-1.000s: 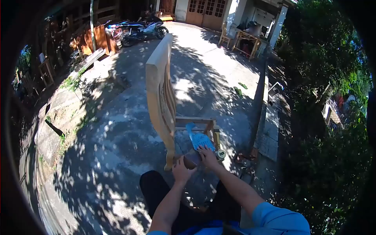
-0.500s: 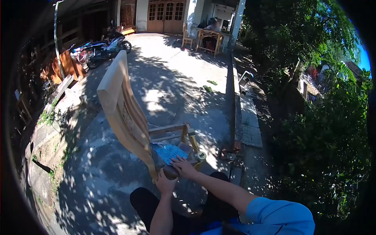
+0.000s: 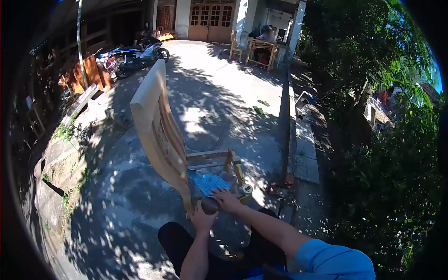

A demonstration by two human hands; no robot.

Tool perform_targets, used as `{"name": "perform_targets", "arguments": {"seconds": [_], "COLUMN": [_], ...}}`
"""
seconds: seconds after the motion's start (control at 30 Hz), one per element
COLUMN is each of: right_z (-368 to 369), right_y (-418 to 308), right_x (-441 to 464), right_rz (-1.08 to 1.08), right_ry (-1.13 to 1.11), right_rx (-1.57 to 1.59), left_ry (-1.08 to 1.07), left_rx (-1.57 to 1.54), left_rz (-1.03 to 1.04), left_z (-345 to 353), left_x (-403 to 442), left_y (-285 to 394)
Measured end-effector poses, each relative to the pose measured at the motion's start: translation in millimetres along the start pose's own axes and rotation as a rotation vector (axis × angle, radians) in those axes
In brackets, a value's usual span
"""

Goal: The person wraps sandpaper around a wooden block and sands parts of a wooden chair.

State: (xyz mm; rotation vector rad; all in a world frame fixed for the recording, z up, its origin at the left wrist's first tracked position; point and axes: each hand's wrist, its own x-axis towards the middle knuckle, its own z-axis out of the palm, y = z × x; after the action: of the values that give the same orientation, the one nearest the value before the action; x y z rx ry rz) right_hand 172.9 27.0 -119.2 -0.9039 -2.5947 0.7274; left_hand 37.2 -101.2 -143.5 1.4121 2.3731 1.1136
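A wooden chair (image 3: 156, 135) with a tall curved backrest stands in front of me. My left hand (image 3: 203, 218) is closed around a dark brown rounded object (image 3: 209, 205) close to the foot of the backrest; its exact kind I cannot make out. My right hand (image 3: 227, 200) lies flat, fingers stretched out, on the lower edge of a blue sheet with markings (image 3: 207, 183). Beside the sheet, at the chair's right side, is a yellow tool with a round pale face (image 3: 246, 189). The palm side of both hands is hidden.
Motorbikes (image 3: 135, 58) are parked at the back left, near leaning wooden boards (image 3: 88, 74). A person sits behind a wooden table (image 3: 261, 45) by the house, next to another chair (image 3: 236, 49). A low concrete edge (image 3: 291, 126) runs along the right, with dense bushes (image 3: 387, 177) beyond.
The camera view has shifted, so the whole scene sits a little farther right and lower. Both hands keep nearly the same places against the chair and the blue sheet.
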Motion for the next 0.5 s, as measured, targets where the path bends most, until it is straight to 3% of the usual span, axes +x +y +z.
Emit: {"name": "perform_targets", "arguments": {"seconds": [0.27, 0.37, 0.47, 0.5], "right_z": [6.2, 7.2, -15.9, -20.8], "right_y": [-6.2, -2.8, 2.6, 9.7], "right_x": [-15.0, -23.8, -15.4, -8.8], "right_rz": [-0.025, -0.315, -0.307, -0.174], "right_ry": [0.041, 0.011, -0.081, -0.018], "right_rx": [-0.078, -0.165, -0.119, -0.134], "left_ry": [-0.051, -0.048, -0.046, -0.042], "left_rx": [0.032, 0.073, 0.042, 0.036], "left_rz": [0.032, 0.027, 0.012, 0.012], "left_z": [-9.9, -11.0, -5.7, -8.4], "left_x": [-3.5, -5.3, -3.8, -1.6], "left_y": [-3.3, -2.3, -5.5, -1.1]}}
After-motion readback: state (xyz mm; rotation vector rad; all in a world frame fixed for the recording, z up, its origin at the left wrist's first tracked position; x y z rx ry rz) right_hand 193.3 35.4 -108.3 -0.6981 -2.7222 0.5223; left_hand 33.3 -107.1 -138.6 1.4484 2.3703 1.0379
